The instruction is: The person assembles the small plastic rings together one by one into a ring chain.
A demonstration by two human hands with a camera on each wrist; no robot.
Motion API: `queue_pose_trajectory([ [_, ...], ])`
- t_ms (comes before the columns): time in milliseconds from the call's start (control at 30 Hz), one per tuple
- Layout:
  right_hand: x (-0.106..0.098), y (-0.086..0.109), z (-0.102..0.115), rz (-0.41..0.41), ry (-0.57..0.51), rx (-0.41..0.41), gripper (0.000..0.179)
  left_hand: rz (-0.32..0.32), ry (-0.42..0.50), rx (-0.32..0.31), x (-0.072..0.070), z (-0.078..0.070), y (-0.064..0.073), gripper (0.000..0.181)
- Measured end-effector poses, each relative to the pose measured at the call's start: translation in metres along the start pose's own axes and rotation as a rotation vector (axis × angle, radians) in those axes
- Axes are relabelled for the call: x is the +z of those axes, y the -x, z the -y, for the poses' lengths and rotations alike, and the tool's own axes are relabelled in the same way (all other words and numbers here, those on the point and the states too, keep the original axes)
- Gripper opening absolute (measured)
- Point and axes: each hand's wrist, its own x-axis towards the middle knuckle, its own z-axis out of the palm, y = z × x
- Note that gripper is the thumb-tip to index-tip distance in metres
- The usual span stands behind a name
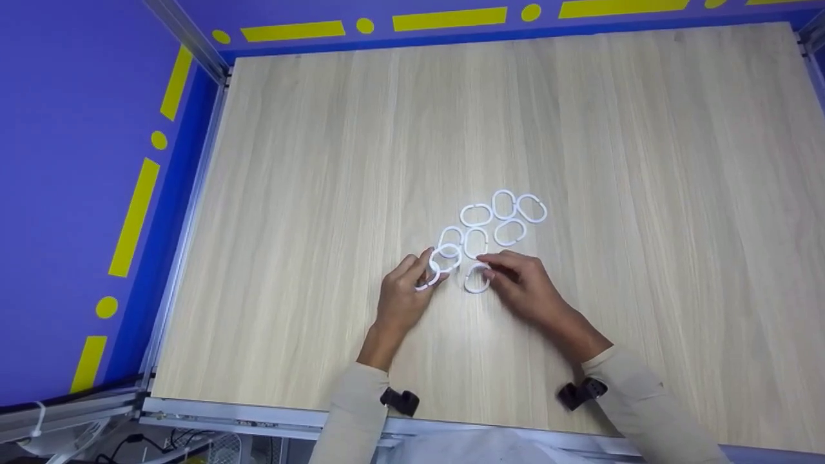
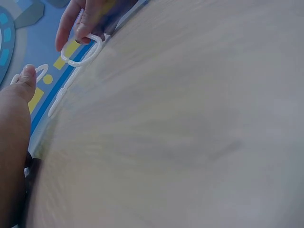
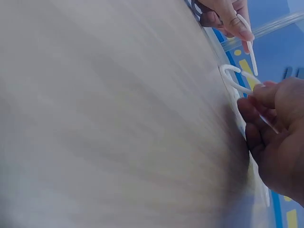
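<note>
White oval shower curtain rings with a small gap in each lie about on the wooden table. My left hand point(image 1: 403, 290) pinches a pair of them between thumb and fingers: an upper ring point(image 1: 459, 259) overlaps a lower ring point(image 1: 433, 282) by the fingertips. With thumb and forefinger my right hand point(image 1: 525, 287) grips another ring point(image 1: 477, 291), tilted up in the right wrist view, its gap facing the left hand. The two hands are close together but apart. In the left wrist view the right hand's ring point(image 2: 99, 49) hangs from its fingertips.
Beyond the hands, several loose rings lie in a cluster, among them a far ring point(image 1: 504, 191) and a rightmost ring point(image 1: 545, 209). The wooden table point(image 1: 309, 193) is bordered by a blue wall point(image 1: 71, 161) with yellow marks on the left and another at the back.
</note>
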Motion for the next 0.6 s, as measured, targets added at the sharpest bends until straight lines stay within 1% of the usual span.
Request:
queue_pose_trajectory([
  [100,0.000,-0.001,0.002,-0.005,-0.024,0.025,0.016,0.000,-0.001,-0.005,0.000,-0.001,-0.001,0.048],
  [167,0.001,-0.001,0.003,-0.015,-0.026,0.028,0.013,-0.002,-0.002,-0.007,0.000,-0.002,-0.001,0.049],
  [367,0.006,-0.006,0.007,-0.064,-0.031,-0.024,0.012,-0.008,-0.003,0.005,0.000,-0.002,0.000,0.048],
  [600,0.009,-0.011,0.013,-0.073,-0.019,-0.055,0.013,-0.001,-0.005,0.021,0.000,-0.002,0.001,0.047],
])
